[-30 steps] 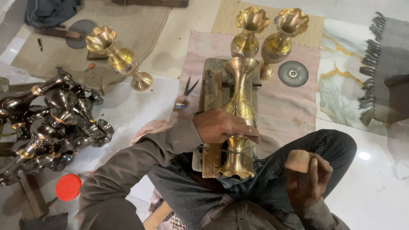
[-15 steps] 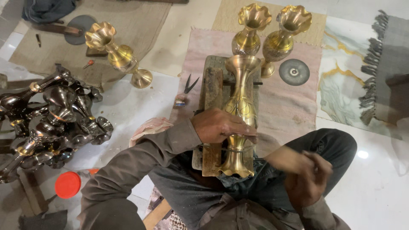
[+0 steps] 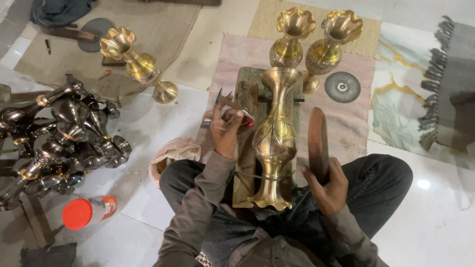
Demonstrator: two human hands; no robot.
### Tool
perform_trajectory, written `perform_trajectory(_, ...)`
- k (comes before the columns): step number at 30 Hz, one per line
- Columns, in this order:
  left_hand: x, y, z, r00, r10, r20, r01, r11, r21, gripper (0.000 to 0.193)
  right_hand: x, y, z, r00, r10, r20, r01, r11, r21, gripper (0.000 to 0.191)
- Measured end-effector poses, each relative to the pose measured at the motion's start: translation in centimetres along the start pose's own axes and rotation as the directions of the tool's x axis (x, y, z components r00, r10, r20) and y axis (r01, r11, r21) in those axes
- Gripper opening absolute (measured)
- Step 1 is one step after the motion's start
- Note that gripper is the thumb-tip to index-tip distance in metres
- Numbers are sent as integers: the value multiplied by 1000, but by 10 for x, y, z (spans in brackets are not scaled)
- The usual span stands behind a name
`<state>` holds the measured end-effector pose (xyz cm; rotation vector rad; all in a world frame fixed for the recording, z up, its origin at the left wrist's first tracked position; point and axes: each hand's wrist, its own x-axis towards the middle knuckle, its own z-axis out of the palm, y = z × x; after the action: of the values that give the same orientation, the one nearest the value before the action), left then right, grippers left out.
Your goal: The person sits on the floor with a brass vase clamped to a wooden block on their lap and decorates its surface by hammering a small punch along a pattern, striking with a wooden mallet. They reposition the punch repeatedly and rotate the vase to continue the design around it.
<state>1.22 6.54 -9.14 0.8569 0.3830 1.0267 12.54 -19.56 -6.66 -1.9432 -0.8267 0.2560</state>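
A brass vase [image 3: 275,141] lies lengthwise on a wooden block [image 3: 246,163] across my lap, flared mouth pointing away from me. Curved lines are scratched into its belly. My left hand [image 3: 225,133] is just left of the vase and holds a thin pointed metal tool [image 3: 232,103] with a red part by the fingers. To the right of the vase, my right hand [image 3: 324,185] grips a long brown wooden piece [image 3: 317,143] that stands upright beside it without touching it.
Two upright brass vases [image 3: 289,37] [image 3: 337,39] stand behind the block on a pink mat. Another brass vase [image 3: 139,66] lies at back left. Left are dark unpolished vases [image 3: 54,138], a red-capped bottle [image 3: 86,211] and a plastic bag [image 3: 173,153]. Right are a grey disc [image 3: 342,87] and a fringed rug [image 3: 450,89].
My left hand has come off the vase's middle and now holds the pointed tool to its left. My right hand has swung the wooden piece up beside the vase.
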Motion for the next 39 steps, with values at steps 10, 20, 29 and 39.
perform_trajectory(10,1,-30,27,999,-10,-48,11,1000,4,55,49,-31,27,985,-85,152,61,985,160,60)
perform_trajectory(20,2,-20,51,997,31,76,-41,990,132,45,64,22,39,901,112,419,-324,816,479,46)
perform_trajectory(29,3,4,44,981,-49,190,6,975,221,50,55,49,49,918,143,369,-335,777,533,47)
perform_trajectory(39,12,57,57,722,-229,652,-336,708,621,32,75,29,-54,922,12,386,22,996,-84,48)
